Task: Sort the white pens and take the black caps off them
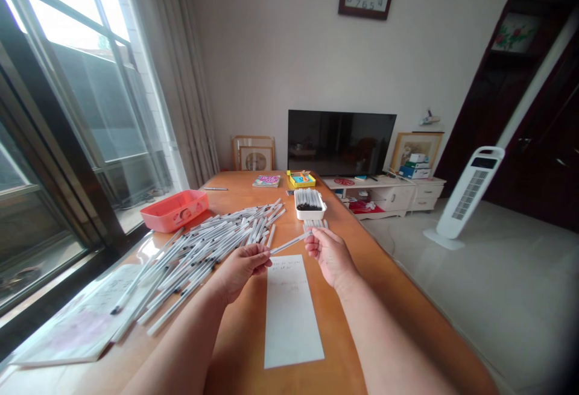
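A slim white pen (289,243) is held slantwise between my two hands, above the far end of a long sheet of white paper with handwriting (293,316). My left hand (244,267) pinches its left end, and the fingers of my right hand (330,255) are closed on its right end. A spread-out pile of white pens with black parts (212,241) lies to the left of my left hand. Just beyond my right hand, a row of white pens (315,224) is partly hidden. Behind that row stands a white box (311,214) filled with pens showing black ends.
A coral plastic basket (174,219) stands beyond the pile at left. Papers (76,322) lie under the pile's near end. A booklet (266,181), a yellow box (302,180) and a single pen (216,189) are at the table's far end. The table's right edge drops to the floor.
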Demonstrator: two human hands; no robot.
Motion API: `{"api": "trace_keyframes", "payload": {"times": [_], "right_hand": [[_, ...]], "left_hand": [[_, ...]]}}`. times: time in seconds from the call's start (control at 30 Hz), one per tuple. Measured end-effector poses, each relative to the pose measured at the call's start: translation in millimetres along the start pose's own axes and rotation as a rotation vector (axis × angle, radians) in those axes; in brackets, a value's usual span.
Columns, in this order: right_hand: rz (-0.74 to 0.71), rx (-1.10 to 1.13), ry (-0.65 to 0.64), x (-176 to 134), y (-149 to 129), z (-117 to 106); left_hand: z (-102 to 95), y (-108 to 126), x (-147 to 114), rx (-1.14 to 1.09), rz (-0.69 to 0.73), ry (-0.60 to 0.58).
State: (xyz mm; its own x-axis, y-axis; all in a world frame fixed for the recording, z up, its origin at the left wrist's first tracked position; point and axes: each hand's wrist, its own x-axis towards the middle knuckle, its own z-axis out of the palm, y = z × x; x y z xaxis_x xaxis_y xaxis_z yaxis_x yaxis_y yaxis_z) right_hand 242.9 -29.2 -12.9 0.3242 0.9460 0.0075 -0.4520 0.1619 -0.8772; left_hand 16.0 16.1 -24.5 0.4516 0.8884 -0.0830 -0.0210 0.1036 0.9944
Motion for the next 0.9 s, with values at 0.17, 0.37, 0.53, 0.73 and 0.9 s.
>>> {"api": "trace_keyframes", "payload": {"times": [0.17,0.37,0.53,0.73,0.9], "right_hand": [[-0.023,-0.015,-0.003,3.4,-3.4,-6.4],[-0.253,-0.227,0.205,22.9,7.1,-22.6],[-0.388,-0.704,0.205,34.1,29.5,-30.6],[-0.481,-1.070,0.167,37.4,42.8,-33.6],[-0.441,-1.204,0.209,40.5,43.7,-38.2]], "left_hand": [[-5.3,-6.6,6.2,-0.043,0.010,0.080],[-9.8,4.1,4.6,-0.058,0.095,0.338],[-16.2,8.6,5.7,-0.078,0.157,0.468],[-22.0,2.7,12.1,-0.033,0.188,0.538],[-17.9,-1.6,13.5,0.022,0.237,0.498]]}}
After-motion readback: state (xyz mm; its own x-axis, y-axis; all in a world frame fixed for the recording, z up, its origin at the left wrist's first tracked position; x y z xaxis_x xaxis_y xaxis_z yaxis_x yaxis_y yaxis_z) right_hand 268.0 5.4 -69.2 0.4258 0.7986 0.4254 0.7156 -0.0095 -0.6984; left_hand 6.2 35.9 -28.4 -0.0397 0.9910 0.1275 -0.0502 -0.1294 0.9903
